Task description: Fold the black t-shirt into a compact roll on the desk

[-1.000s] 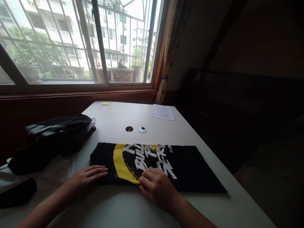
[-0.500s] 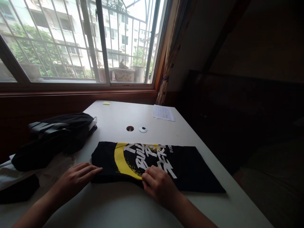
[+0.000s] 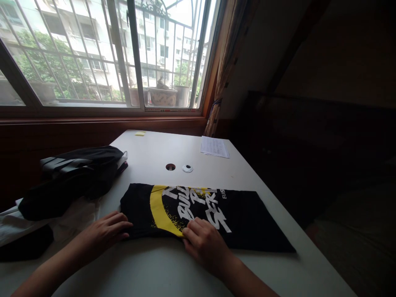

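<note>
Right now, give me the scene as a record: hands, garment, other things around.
left hand: at near left corner of black garment; grip unclear
right hand: fingers on garment's near edge, by yellow band
black garment: folded flat, white lettering
table: white
clothes heap: left side
papers: far right
yellow slip: far left
round hole: beyond garment, white disc beside it

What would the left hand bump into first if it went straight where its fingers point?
The folded black cloth; the left hand seems to touch its left end. Further along, perhaps the right hand.
</note>
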`<act>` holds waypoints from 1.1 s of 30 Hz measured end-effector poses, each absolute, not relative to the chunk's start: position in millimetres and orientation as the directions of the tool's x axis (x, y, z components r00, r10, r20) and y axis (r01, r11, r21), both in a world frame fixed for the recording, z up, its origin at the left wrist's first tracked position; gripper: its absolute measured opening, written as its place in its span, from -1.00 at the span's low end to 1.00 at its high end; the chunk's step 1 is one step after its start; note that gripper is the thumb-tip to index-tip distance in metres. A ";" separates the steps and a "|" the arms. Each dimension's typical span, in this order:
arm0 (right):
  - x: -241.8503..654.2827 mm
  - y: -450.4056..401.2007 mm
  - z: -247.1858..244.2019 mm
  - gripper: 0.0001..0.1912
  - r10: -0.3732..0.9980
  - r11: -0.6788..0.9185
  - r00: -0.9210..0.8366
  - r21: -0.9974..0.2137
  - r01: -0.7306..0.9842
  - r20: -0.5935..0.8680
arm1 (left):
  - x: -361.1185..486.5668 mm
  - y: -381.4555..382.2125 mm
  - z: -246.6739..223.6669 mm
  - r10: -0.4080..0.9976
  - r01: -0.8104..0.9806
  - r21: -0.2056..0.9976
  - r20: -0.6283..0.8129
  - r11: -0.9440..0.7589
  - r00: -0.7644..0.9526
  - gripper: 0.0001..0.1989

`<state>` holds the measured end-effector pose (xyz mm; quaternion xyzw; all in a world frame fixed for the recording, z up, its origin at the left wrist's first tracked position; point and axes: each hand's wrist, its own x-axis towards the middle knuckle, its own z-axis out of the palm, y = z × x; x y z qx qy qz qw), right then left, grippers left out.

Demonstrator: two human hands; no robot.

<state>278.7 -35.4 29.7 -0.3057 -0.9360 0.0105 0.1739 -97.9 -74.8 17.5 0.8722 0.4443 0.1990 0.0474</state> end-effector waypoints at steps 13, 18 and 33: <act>283.4 -28.6 41.4 -0.85 0.629 0.777 -0.693 -0.275 0.566 0.351 | -76.3 -76.1 34.4 0.796 0.832 0.124 0.395 -0.540 0.458 -0.82; 283.0 -23.6 49.3 -0.85 0.647 0.763 -0.664 -0.308 0.569 0.376 | -74.0 -70.1 40.7 0.886 0.860 0.330 0.389 -0.390 0.253 -0.80; 285.1 -19.4 55.2 -0.88 0.647 0.760 -0.644 -0.285 0.584 0.408 | -83.4 -61.7 44.3 0.749 0.778 0.221 0.510 -0.588 0.422 -0.82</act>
